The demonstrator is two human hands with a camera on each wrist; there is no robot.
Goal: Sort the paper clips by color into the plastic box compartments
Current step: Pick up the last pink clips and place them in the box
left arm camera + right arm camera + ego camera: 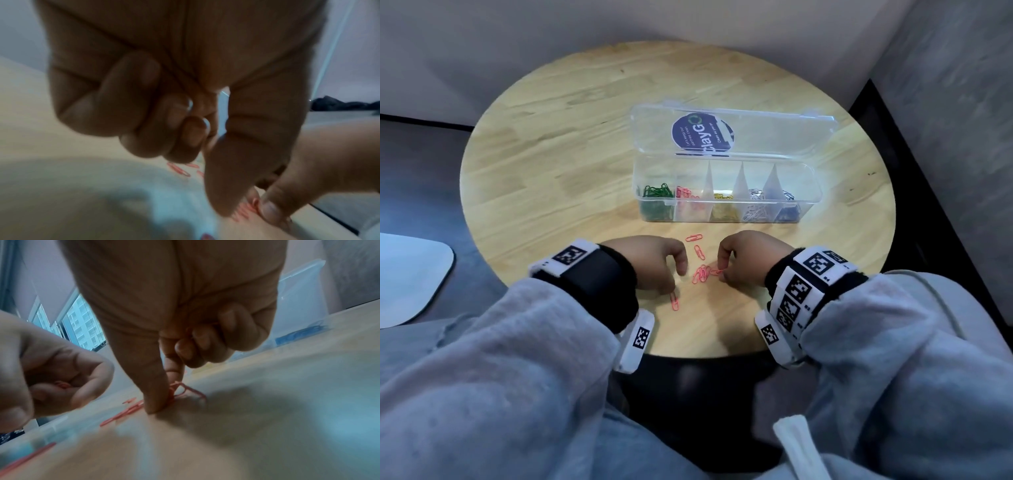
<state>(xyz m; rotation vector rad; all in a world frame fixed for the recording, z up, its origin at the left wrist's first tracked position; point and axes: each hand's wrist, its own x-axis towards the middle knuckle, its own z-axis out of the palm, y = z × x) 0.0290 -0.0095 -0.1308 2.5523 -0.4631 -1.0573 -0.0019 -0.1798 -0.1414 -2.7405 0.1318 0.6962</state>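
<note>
Grey sleeves (517, 359) frame the bench (551, 154); right hand (743, 255), grip narrow, pinches pink clips (702, 273); left hand (654, 263) seems to hold one; next, the box (726, 192), pink compartment.

- Both arms wear loose light grey sweatshirt sleeves (524, 342) of soft fleecy fabric, bunched at the wrists.
- The left hand (650, 263) is bare; behind it sits a black wrist strap (592, 274) carrying white blocks printed with black square marker codes, one on top and one on the near side.
- The right hand (746, 257) is bare too; its black band (811, 284) carries a row of white marker blocks.
- A white drawstring (801, 445) hangs at near right.
</note>
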